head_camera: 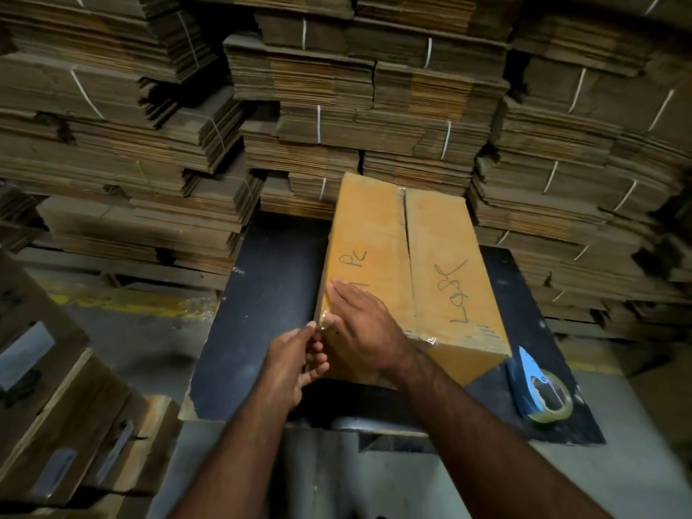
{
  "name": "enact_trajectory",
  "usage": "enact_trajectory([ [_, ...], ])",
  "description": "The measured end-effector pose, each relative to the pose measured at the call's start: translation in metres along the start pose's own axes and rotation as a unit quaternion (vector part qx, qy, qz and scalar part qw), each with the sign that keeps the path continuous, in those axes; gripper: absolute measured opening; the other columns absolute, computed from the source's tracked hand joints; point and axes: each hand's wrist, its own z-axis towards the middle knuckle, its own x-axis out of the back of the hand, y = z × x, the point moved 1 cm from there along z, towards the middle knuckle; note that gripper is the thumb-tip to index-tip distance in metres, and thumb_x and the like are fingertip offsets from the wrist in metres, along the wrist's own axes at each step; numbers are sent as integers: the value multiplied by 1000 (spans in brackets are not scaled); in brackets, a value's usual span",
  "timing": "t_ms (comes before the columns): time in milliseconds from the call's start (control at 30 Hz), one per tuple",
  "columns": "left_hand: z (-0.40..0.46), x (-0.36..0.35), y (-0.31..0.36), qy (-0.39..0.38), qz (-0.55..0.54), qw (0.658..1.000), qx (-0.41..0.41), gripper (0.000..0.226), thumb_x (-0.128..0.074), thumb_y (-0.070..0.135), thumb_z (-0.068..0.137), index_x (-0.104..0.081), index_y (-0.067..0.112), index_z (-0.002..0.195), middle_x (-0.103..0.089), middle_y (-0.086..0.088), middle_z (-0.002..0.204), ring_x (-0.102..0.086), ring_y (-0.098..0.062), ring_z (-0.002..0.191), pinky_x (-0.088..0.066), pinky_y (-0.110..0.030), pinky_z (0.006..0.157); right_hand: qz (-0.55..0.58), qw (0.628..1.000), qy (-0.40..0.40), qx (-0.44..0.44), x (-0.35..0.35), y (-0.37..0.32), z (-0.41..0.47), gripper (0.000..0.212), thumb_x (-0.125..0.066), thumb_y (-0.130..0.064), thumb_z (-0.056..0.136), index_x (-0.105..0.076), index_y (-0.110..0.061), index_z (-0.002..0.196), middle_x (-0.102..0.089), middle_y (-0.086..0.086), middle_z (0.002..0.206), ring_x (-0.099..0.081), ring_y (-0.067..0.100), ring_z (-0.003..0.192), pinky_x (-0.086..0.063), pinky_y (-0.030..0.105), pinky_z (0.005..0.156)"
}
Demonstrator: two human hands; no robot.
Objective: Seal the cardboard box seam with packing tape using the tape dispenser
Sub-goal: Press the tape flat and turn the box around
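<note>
Pressing flat and open on the tan cardboard box [412,264], the right hand [365,327] smoothed tape at its near-left corner while the left hand [290,363] pinched the clear tape end [325,324], the centre seam [406,237] appeared untaped, and the blue tape dispenser [539,387] lay idle beside the box.

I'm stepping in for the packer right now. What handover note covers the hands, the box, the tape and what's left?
Left hand: pinching clear tape at the box's near left corner.
Right hand: flat on the cardboard box, pressing that corner; no grip on anything.
Tape dispenser: lying on the dark table, right of the box.
Done: tape shows along the near edge.
Left: the centre seam looks open and gapped; tape it.
</note>
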Motion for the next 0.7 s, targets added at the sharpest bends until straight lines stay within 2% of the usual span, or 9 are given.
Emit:
enact_trajectory([
  [67, -1, 1, -3, -3, -5, 1000, -29, 22, -60, 25, 98, -65, 13, 81, -62, -2, 66, -58, -14, 59, -52, -29, 55, -17, 1000, -9, 5, -3, 1, -1, 67, -18, -50, 102, -27, -11, 156, -22, 6, 164, -17, 19, 151, -12, 34, 119],
  [133, 0, 2, -5, 4, 1, 995, -99, 20, -61, 23, 97, -64, 14, 80, -68, -3, 71, -62, -16, 65, -50, -29, 59, -38, 999, -18, 9, -9, 2, -1, 74, -8, -56, 101, -25, -11, 157, -20, 6, 164, -16, 19, 152, -16, 39, 121],
  [200, 1, 1, -5, 26, 11, 984, -177, 15, -67, 20, 94, -66, 15, 79, -71, -5, 75, -62, -20, 72, -49, -33, 66, -60, 998, -10, 23, -13, 3, -1, 77, -3, -55, 102, -33, -6, 153, -29, 11, 161, -26, 24, 149, -24, 42, 119],
  [333, 0, 2, -5, 33, 6, 968, -249, 3, -73, 10, 87, -75, 11, 85, -75, -5, 79, -67, -19, 79, -54, -33, 76, -85, 995, 3, 44, -16, 4, -1, 74, -4, -48, 105, -43, 1, 147, -40, 20, 153, -39, 31, 142, -32, 46, 114],
  [400, -3, 6, -6, 34, 41, 959, -278, 4, -75, 13, 86, -78, 10, 88, -77, -4, 82, -70, -17, 81, -56, -28, 76, -100, 993, 21, 51, -20, 4, -2, 72, -7, -45, 106, -43, 3, 146, -41, 22, 152, -39, 33, 142, -32, 46, 114],
  [500, -1, 13, -7, 33, 122, 936, -330, 7, -77, 16, 86, -79, 16, 92, -77, 1, 88, -73, -15, 87, -57, -28, 81, -121, 990, 24, 65, -25, 6, -4, 65, -21, -43, 106, -42, 4, 146, -40, 23, 152, -38, 33, 142, -34, 47, 115],
  [567, -4, 18, -4, 32, 197, 907, -372, 13, -78, 15, 85, -79, 23, 96, -76, 6, 92, -72, -11, 90, -56, -24, 82, -124, 990, -6, 71, -23, 6, -2, 68, -24, -46, 103, -37, 3, 149, -35, 22, 155, -32, 33, 145, -32, 49, 116],
  [633, -9, 21, 1, 36, 254, 871, -419, 19, -77, 18, 86, -77, 24, 104, -75, 7, 100, -71, -8, 94, -54, -18, 84, -75, 994, -41, 63, -16, 6, -1, 82, -12, -60, 100, -31, 0, 152, -28, 20, 159, -25, 32, 148, -22, 47, 120],
  [700, -13, 17, 9, 24, 279, 844, -458, 28, -71, 22, 92, -73, 18, 119, -71, 7, 119, -65, -3, 111, -49, -16, 94, -26, 998, -51, 35, -8, 9, -6, 93, -3, -70, 94, -28, -4, 154, -24, 16, 161, -19, 27, 150, -11, 39, 120],
])
